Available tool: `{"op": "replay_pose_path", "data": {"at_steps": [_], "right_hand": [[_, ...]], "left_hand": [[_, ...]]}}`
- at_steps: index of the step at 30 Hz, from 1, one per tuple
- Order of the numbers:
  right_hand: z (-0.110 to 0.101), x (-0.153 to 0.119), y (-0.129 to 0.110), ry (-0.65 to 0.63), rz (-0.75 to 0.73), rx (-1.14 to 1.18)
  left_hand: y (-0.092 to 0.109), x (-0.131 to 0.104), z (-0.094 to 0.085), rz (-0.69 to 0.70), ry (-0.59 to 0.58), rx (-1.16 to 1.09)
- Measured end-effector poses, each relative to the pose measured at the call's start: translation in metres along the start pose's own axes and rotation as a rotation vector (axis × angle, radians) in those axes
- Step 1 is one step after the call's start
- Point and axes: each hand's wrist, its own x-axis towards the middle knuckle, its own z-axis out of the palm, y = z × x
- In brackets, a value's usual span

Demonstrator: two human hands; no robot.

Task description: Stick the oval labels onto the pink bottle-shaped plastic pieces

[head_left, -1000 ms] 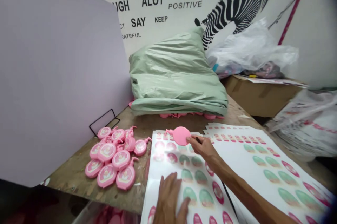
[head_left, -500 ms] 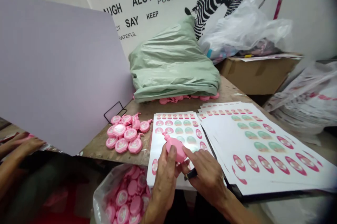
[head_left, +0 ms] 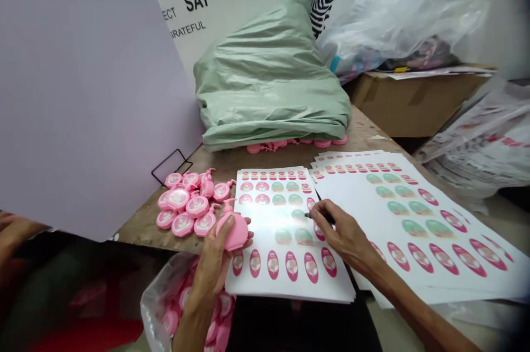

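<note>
Since half a second ago, the hands are being parted: the pink case [head_left: 235, 232] is being gripped in the left hand [head_left: 215, 258], spout pointing away, while a dark tool [head_left: 321, 214] is being pinched by the right hand [head_left: 345, 233] over the sticker sheet [head_left: 285, 280] just right of the case.

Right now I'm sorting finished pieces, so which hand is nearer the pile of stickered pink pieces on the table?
Left. The left hand, holding a pink piece, is right beside the pile. The right hand rests on the sticker sheet, well off to the pile's right.
</note>
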Motion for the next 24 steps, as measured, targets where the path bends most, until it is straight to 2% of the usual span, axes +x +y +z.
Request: {"op": "replay_pose_path", "data": {"at_steps": [4, 8, 13, 20, 24], "right_hand": [[0.031, 0.047, -0.010, -0.010, -0.109, -0.205], [0.065, 0.077, -0.006, 0.002, -0.210, -0.411], [0.083, 0.078, 0.005, 0.002, -0.261, -0.534], [0.087, 0.072, 0.004, 0.098, -0.315, -0.600], [0.087, 0.071, 0.007, 0.098, -0.315, -0.588]], "left_hand": [[-0.005, 0.039, 0.019, -0.015, -0.068, 0.028], [-0.013, 0.067, 0.023, -0.072, -0.109, 0.028], [-0.015, 0.076, 0.019, -0.135, -0.153, 0.022], [-0.020, 0.082, 0.016, -0.183, -0.111, 0.035], [-0.022, 0.083, 0.015, -0.176, -0.097, 0.043]]}}
